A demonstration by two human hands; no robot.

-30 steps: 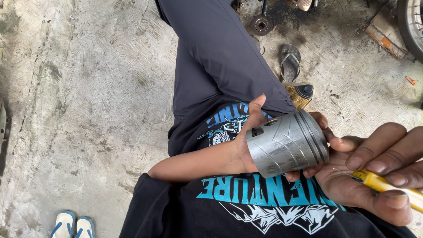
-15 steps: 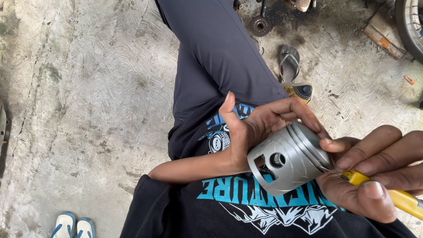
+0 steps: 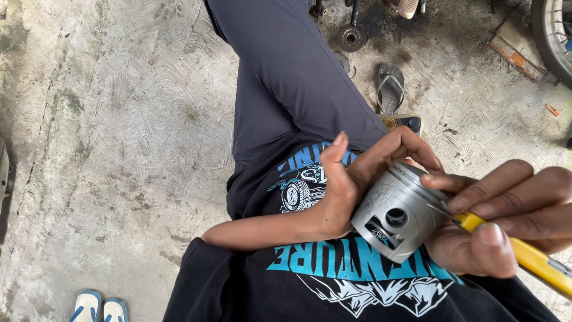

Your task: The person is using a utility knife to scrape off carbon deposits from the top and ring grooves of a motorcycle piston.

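A grey metal piston [image 3: 400, 216] is held in front of the body, above the lap, by the left hand [image 3: 363, 179], whose fingers are curled over its ringed top while the thumb is raised free. The piston is tilted, so that its skirt and the round pin hole in its side are turned toward the camera. A yellow-handled tool [image 3: 524, 253] is gripped by the right hand [image 3: 506, 220], closed round the handle, and its thin metal tip is laid against the upper edge of the piston, close to the ring grooves. Dark trousers and a black shirt with a blue and white print are seen below the hands. On the rough concrete floor [image 3: 119, 131] a sandal [image 3: 390, 86] lies beyond the knee, a pair of blue and white slippers [image 3: 98, 307] is seen at the lower left, and a small round metal part [image 3: 350, 37] rests near the top edge.
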